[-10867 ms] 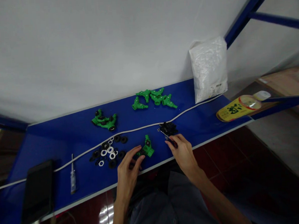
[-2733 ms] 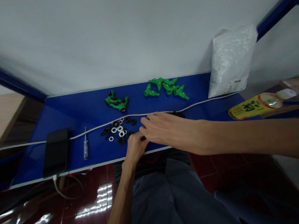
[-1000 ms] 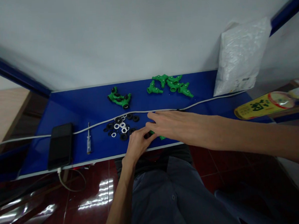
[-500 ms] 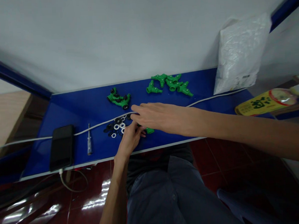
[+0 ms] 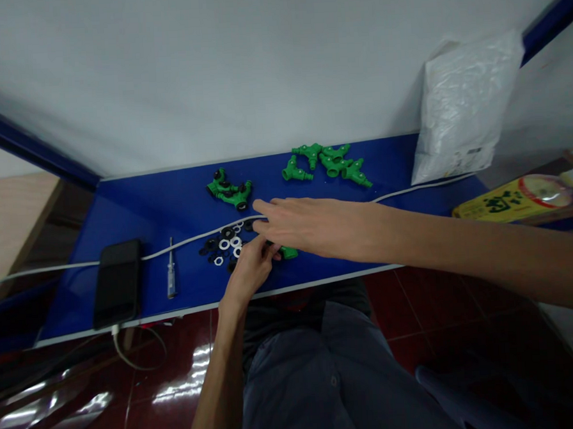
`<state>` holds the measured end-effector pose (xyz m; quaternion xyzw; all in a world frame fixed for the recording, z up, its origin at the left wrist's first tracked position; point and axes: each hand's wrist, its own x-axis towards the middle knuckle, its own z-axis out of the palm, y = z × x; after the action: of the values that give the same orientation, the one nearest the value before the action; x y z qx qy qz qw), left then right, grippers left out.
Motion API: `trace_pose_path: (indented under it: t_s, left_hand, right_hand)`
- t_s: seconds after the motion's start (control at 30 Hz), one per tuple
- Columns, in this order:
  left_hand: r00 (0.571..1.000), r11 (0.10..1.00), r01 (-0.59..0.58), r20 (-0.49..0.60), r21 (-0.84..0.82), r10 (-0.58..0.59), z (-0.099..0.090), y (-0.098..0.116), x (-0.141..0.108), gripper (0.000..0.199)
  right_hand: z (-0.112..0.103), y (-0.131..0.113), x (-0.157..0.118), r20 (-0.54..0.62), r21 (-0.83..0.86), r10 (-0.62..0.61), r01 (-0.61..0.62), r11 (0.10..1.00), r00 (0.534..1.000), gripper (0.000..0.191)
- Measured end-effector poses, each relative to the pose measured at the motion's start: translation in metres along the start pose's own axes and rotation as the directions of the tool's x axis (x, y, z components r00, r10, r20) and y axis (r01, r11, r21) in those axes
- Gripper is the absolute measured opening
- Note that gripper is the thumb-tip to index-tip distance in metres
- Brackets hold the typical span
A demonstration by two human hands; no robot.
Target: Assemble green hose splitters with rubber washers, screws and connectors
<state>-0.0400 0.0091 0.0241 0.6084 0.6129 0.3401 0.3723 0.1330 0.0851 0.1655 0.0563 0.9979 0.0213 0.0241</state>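
My left hand (image 5: 251,262) is closed on a green hose connector (image 5: 289,253) near the front edge of the blue table. Only one green end shows; the rest is under my hands. From the right, my right hand (image 5: 287,224) reaches over it, fingers bent down and closed, touching or nearly touching the left fingertips. What the right fingers grip is hidden. Just left of my hands lie loose white washers (image 5: 224,244) and black rings (image 5: 212,244). Behind them sit green Y-shaped connectors with black parts (image 5: 237,195).
Several plain green connectors (image 5: 334,164) lie at the back. A white cable (image 5: 192,244) crosses the table. A phone (image 5: 118,282) and a screwdriver (image 5: 171,272) lie left. At right are a white plastic bag (image 5: 468,109) and a yellow package (image 5: 501,201).
The left fingers have shifted slightly on the connector, while both hands stay in nearly the same place. The whole view has moved very little.
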Motion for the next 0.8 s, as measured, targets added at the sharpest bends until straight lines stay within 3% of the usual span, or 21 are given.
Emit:
trace_pose_path:
  t_s: [0.1,0.2,0.37,0.57,0.8]
  left_hand:
    - [1.0,1.0,-0.024,0.008,-0.011,0.024,0.005,0.001,-0.002,0.018]
    - [1.0,0.999,-0.027,-0.001,-0.035,0.027,0.013,0.003,-0.005,0.019]
    - [1.0,0.998,-0.012,-0.028,-0.065,0.01,0.021,0.003,-0.007,0.014]
    - [0.998,0.999,-0.003,-0.064,-0.045,0.0,0.026,0.0,-0.01,0.021]
    - [0.995,1.0,-0.019,-0.094,0.015,0.021,0.028,-0.001,-0.01,0.017]
  right_hand:
    - [0.004,-0.001,-0.008,-0.043,0.082,-0.03,0.034,0.996,0.999,0.04]
    - [0.012,0.0,-0.004,-0.057,0.125,-0.023,0.03,0.992,0.998,0.031]
    - [0.022,0.004,0.004,-0.064,-0.013,-0.011,0.01,1.0,0.998,0.018]
    - [0.006,0.003,-0.011,-0.016,-0.002,-0.021,0.021,1.0,1.0,0.04]
    - [-0.005,-0.003,0.007,0.102,-0.018,0.06,-0.058,0.998,0.993,0.02]
